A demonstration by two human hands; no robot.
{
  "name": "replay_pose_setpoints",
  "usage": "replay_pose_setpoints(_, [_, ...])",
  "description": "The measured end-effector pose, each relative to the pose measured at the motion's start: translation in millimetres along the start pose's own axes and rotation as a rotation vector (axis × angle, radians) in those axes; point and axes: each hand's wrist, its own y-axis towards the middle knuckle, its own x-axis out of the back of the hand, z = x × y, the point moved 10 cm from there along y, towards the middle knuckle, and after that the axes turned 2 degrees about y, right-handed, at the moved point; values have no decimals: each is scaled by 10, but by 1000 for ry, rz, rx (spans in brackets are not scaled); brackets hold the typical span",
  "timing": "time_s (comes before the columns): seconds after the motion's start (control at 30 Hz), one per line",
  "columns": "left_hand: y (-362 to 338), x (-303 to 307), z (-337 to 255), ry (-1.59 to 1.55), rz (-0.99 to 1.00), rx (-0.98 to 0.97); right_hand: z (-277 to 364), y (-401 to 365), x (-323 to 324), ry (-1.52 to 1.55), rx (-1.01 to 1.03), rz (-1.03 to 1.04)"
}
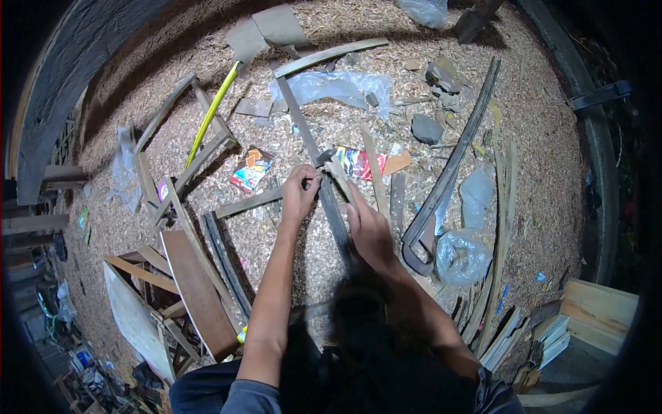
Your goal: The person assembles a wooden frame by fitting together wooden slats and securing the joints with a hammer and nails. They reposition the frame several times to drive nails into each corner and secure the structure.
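My right hand (369,228) is wrapped round the wooden handle of a hammer (338,174). The hammer's dark head lies over a long, narrow wooden bar (301,117) that runs away from me across the middle. Close beside the head, my left hand (301,193) has thumb and fingertips pinched together at the bar. Whatever sits between those fingertips is too small to make out. A shorter wood piece (249,203) extends leftward from near my left hand. The bar's near end disappears into shadow by my body.
Wood shavings (538,172) cover the ground. Left are a wooden frame (200,155), a yellow rod (212,114) and a brown board (196,293). Right lie a long dark strip (458,155), a handsaw (417,259) and a plastic bag (463,257). Colourful packets (358,164) lie ahead.
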Motion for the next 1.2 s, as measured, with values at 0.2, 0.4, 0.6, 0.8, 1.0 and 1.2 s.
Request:
replay_pose_setpoints(0.2, [9,-14,45,27,51,37,-202,12,-165,-206,-107,206])
replay_pose_setpoints(0.4, [210,286,224,20,-90,94,-204,36,-65,-54,-109,108])
replay_pose_setpoints(0.6, [376,264,376,745,-251,77,-166,-77,-92,-23,-83,101])
replay_pose_setpoints(0.8, [413,151,442,927,-129,112,-279,-120,-286,7,-290,250])
replay_pose_setpoints(1.0, [418,151,493,941,-108,161,-140,72,-167,-130,-274,264])
replay_pose_setpoints(1.2, [397,169,442,910,-129,164,-220,32,-240,-122,-257,229])
